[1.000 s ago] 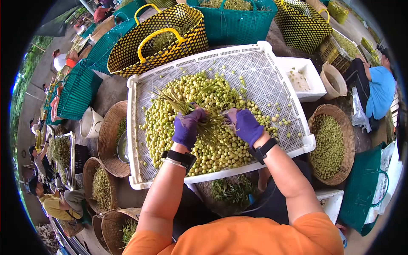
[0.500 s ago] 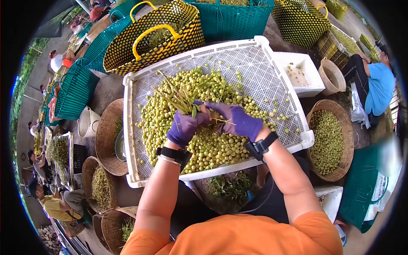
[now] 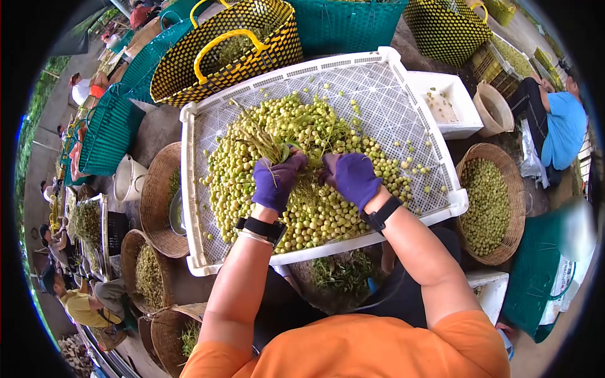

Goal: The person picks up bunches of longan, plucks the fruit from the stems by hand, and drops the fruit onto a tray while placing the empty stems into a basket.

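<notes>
A white mesh tray (image 3: 416, 94) holds a heap of round pale green fruits (image 3: 315, 223). Over the left part of the heap, my left hand (image 3: 277, 179), in a purple glove, is closed around a bundle of thin green-brown stems (image 3: 258, 140) that points up and left. To its right, my right hand (image 3: 353, 178), gloved alike, has its fingers curled down at thin stems on top of the fruits. Its fingertips are partly hidden, and what they pinch is too small to name. A small gap separates the two hands.
Wicker baskets stand left (image 3: 161, 208) and right (image 3: 513, 205) of the tray. Beyond it are a yellow-black woven basket (image 3: 277, 47), a teal basket (image 3: 346, 28) and a white box (image 3: 463, 116). A person in blue (image 3: 564, 129) sits at right; others are at left.
My right hand has moved slightly left and turned its fingers downward, away from the stems near my left hand. My left hand still holds the bundle and is tilted more upright.
</notes>
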`<state>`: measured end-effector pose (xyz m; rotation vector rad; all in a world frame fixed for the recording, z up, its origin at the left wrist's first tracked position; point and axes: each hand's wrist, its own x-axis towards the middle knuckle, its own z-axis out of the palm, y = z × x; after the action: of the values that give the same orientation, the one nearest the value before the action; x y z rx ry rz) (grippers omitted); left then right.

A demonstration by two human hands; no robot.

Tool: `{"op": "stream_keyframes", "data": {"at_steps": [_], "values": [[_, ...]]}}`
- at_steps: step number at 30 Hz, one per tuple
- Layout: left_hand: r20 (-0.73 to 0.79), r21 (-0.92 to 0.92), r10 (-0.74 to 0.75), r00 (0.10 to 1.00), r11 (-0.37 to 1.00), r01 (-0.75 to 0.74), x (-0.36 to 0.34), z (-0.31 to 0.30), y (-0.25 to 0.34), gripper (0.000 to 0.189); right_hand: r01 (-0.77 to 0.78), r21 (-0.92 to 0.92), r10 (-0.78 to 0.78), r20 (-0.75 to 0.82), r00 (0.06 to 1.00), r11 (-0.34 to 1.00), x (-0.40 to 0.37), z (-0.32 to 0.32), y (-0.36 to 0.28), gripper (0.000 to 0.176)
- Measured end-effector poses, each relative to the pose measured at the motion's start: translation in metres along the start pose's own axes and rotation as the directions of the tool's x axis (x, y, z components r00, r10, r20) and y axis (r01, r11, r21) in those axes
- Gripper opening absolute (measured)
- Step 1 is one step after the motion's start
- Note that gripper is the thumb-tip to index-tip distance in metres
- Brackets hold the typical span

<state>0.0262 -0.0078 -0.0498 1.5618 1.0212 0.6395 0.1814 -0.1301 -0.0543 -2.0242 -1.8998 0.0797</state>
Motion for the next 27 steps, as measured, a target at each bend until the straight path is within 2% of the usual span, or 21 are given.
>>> {"op": "stream_keyframes", "data": {"at_steps": [1, 2, 4, 5, 6, 7, 8, 9, 10, 11, 12, 13, 15, 16, 18, 19, 21, 24, 25, 26, 27], "values": [[0.079, -0.250, -0.039, 0.996, 0.966, 0.058, 0.010, -0.001, -0.019, 0.008, -0.112, -0.038, 0.115, 0.088, 0.989, 0.993, 0.000, -0.003, 0.000, 0.033], [0.081, -0.249, -0.039, 0.996, 0.967, 0.058, 0.010, 0.000, -0.023, 0.008, -0.114, -0.037, 0.117, 0.087, 0.989, 0.993, 0.000, -0.004, -0.001, 0.033], [0.207, -0.680, 0.052, 0.977, 0.726, 0.105, 0.007, 0.004, -0.019, 0.006, -0.098, -0.018, 0.099, 0.051, 0.994, 0.995, 0.001, -0.006, 0.000, 0.031], [0.148, -0.587, 0.083, 0.985, 0.809, 0.020, 0.002, 0.003, -0.013, 0.005, -0.083, -0.032, 0.085, 0.070, 0.994, 0.996, 0.000, -0.005, 0.002, 0.037], [0.150, -0.583, 0.086, 0.985, 0.812, 0.018, -0.001, -0.001, -0.007, 0.005, -0.085, -0.030, 0.087, 0.065, 0.994, 0.996, 0.001, -0.007, 0.011, 0.037], [0.214, -0.183, 0.084, 0.973, 0.982, -0.045, -0.013, -0.008, 0.028, 0.014, -0.187, 0.105, 0.158, 0.235, 0.959, 0.977, 0.004, -0.011, 0.024, 0.045], [0.268, 0.247, 0.056, 0.962, 0.961, -0.124, -0.021, -0.011, 0.051, 0.023, -0.304, 0.216, 0.197, 0.406, 0.892, 0.928, 0.006, -0.013, 0.031, 0.053], [0.159, 0.278, 0.072, 0.985, 0.954, -0.114, -0.025, -0.009, 0.057, 0.018, -0.353, 0.055, 0.317, 0.329, 0.889, 0.934, 0.010, -0.049, 0.014, 0.062], [0.157, 0.272, 0.071, 0.985, 0.956, -0.112, -0.022, -0.008, 0.049, 0.018, -0.352, 0.050, 0.317, 0.332, 0.889, 0.935, 0.013, -0.045, 0.018, 0.062], [0.189, 0.081, 0.110, 0.976, 0.989, -0.127, -0.017, -0.007, 0.036, 0.015, -0.187, 0.267, 0.203, -0.032, 0.979, 0.945, 0.016, -0.038, 0.024, 0.051], [0.211, -0.113, 0.155, 0.965, 0.985, -0.133, -0.014, -0.006, 0.025, 0.011, 0.050, 0.402, 0.130, -0.408, 0.904, 0.914, 0.016, -0.032, 0.029, 0.050], [0.276, 0.221, 0.217, 0.936, 0.934, -0.282, -0.020, -0.006, 0.043, 0.010, 0.047, 0.404, 0.132, -0.405, 0.905, 0.914, 0.021, -0.032, 0.021, 0.050], [0.308, 0.184, 0.227, 0.924, 0.939, -0.292, -0.020, 0.001, 0.034, 0.011, 0.264, 0.639, 0.211, -0.567, 0.796, 0.722, 0.034, -0.032, -0.001, 0.044], [0.334, 0.144, 0.241, 0.911, 0.942, -0.303, -0.021, 0.003, 0.033, 0.011, 0.262, 0.641, 0.218, -0.568, 0.794, 0.721, 0.032, -0.028, 0.001, 0.044], [0.382, 0.137, 0.278, 0.881, 0.926, -0.352, -0.023, -0.002, 0.034, 0.012, 0.108, 0.824, 0.142, -0.222, 0.965, 0.556, 0.029, -0.017, 0.007, 0.031], [0.373, 0.177, 0.321, 0.871, 0.897, -0.406, -0.024, -0.003, 0.035, 0.011, 0.031, 0.933, 0.188, -0.105, 0.976, 0.358, 0.029, -0.019, 0.001, 0.022], [0.365, 0.214, 0.363, 0.858, 0.864, -0.456, -0.024, -0.004, 0.035, 0.010, 0.017, 0.909, 0.197, -0.109, 0.974, 0.416, 0.025, -0.021, -0.004, 0.021], [0.296, 0.111, 0.048, 0.954, 0.990, -0.084, -0.023, -0.004, 0.035, 0.018, -0.020, 0.826, 0.176, -0.095, 0.980, 0.563, 0.022, -0.030, -0.005, 0.017], [0.315, 0.401, 0.161, 0.935, 0.870, -0.285, -0.019, -0.005, 0.037, 0.019, -0.037, 0.764, 0.150, -0.078, 0.986, 0.644, 0.020, -0.032, -0.003, 0.014], [0.314, 0.401, 0.161, 0.936, 0.871, -0.284, -0.021, -0.006, 0.039, 0.019, -0.038, 0.764, 0.149, -0.077, 0.986, 0.644, 0.019, -0.029, 0.002, 0.014], [0.262, 0.180, 0.105, 0.959, 0.971, -0.155, -0.025, -0.007, 0.042, 0.020, -0.019, 0.716, 0.128, -0.099, 0.987, 0.698, 0.018, -0.024, 0.009, 0.014]]}}
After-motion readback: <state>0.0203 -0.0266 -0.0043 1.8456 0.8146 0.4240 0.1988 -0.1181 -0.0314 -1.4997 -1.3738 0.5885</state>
